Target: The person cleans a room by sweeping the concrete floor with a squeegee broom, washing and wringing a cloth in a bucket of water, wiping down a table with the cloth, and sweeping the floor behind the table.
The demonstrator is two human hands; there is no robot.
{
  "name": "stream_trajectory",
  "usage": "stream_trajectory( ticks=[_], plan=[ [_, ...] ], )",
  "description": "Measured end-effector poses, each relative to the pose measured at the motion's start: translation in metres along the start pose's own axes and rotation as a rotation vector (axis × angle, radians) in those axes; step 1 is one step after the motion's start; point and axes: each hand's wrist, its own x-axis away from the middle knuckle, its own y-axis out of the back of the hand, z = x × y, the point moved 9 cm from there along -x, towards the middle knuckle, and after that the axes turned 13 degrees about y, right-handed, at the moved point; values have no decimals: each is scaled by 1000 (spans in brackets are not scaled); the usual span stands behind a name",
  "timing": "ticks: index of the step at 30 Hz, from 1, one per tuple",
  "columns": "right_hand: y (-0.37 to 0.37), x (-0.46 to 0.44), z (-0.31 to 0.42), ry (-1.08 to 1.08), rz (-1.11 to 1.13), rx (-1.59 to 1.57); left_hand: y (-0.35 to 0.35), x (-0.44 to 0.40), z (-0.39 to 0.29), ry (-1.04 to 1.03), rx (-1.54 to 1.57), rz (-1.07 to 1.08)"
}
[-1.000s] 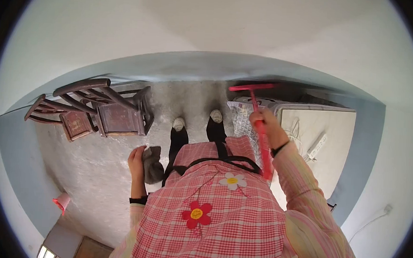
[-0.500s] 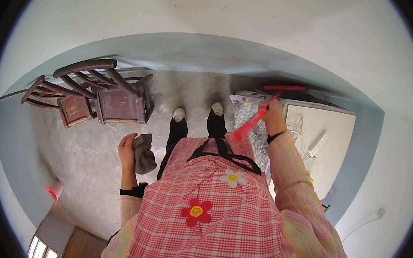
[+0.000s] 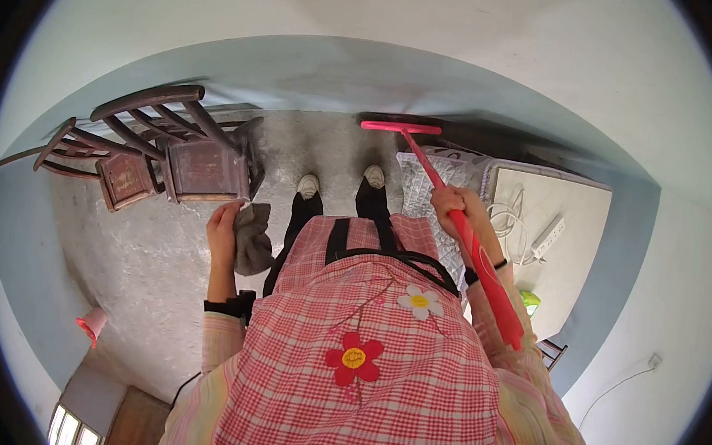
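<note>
My right hand (image 3: 461, 213) is closed around the handle of a red squeegee (image 3: 492, 289). Its wide T-shaped head points away from me, near the bottom of the blue-painted wall, and the thick handle end lies over my right forearm. Whether the blade touches the wall I cannot tell. A crumpled dark grey cloth (image 3: 254, 241) hangs from my left hand (image 3: 223, 232), pinched in the fingers out to the left side. A pink checked apron (image 3: 358, 329) with flowers covers my front.
Two dark wooden chairs (image 3: 204, 171) stand by the wall at left. To my right is a covered table (image 3: 569, 264) bearing a white power strip (image 3: 549, 237), a coiled cable (image 3: 513, 220) and a green item (image 3: 530, 302). A pink bin (image 3: 91, 324) sits at far left.
The squeegee's head has swung left and farther out along the wall, while its handle end has come back over my right forearm. My left hand and the cloth have shifted slightly forward.
</note>
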Motion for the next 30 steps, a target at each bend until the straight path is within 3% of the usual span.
stream_trajectory(
  ticks=[3, 7, 9, 13, 15, 22, 26, 28, 30],
  plan=[
    [7, 10, -27, 26, -23, 90, 0, -7, -19, -23, 105, 108],
    [20, -29, -36, 213, 48, 203, 21, -11, -21, 3, 131, 91],
    [17, -47, -52, 105, 110, 36, 35, -18, -14, -22, 111, 98],
    [48, -51, -76, 40, 106, 82, 58, -26, -3, -5, 40, 106],
    [67, -37, -91, -116, 83, 53, 64, -27, 0, -8, 26, 112],
    [76, 16, -146, -154, 83, 13, 75, -31, 6, -3, 34, 152],
    [75, -18, -132, -129, 174, 29, 75, -20, 11, -32, 18, 154],
    [88, -54, -121, -262, 303, -72, 73, -10, 22, -1, -45, 172],
    [122, -70, -120, -249, 257, -56, 73, 5, 24, -37, -105, 160]
  ],
)
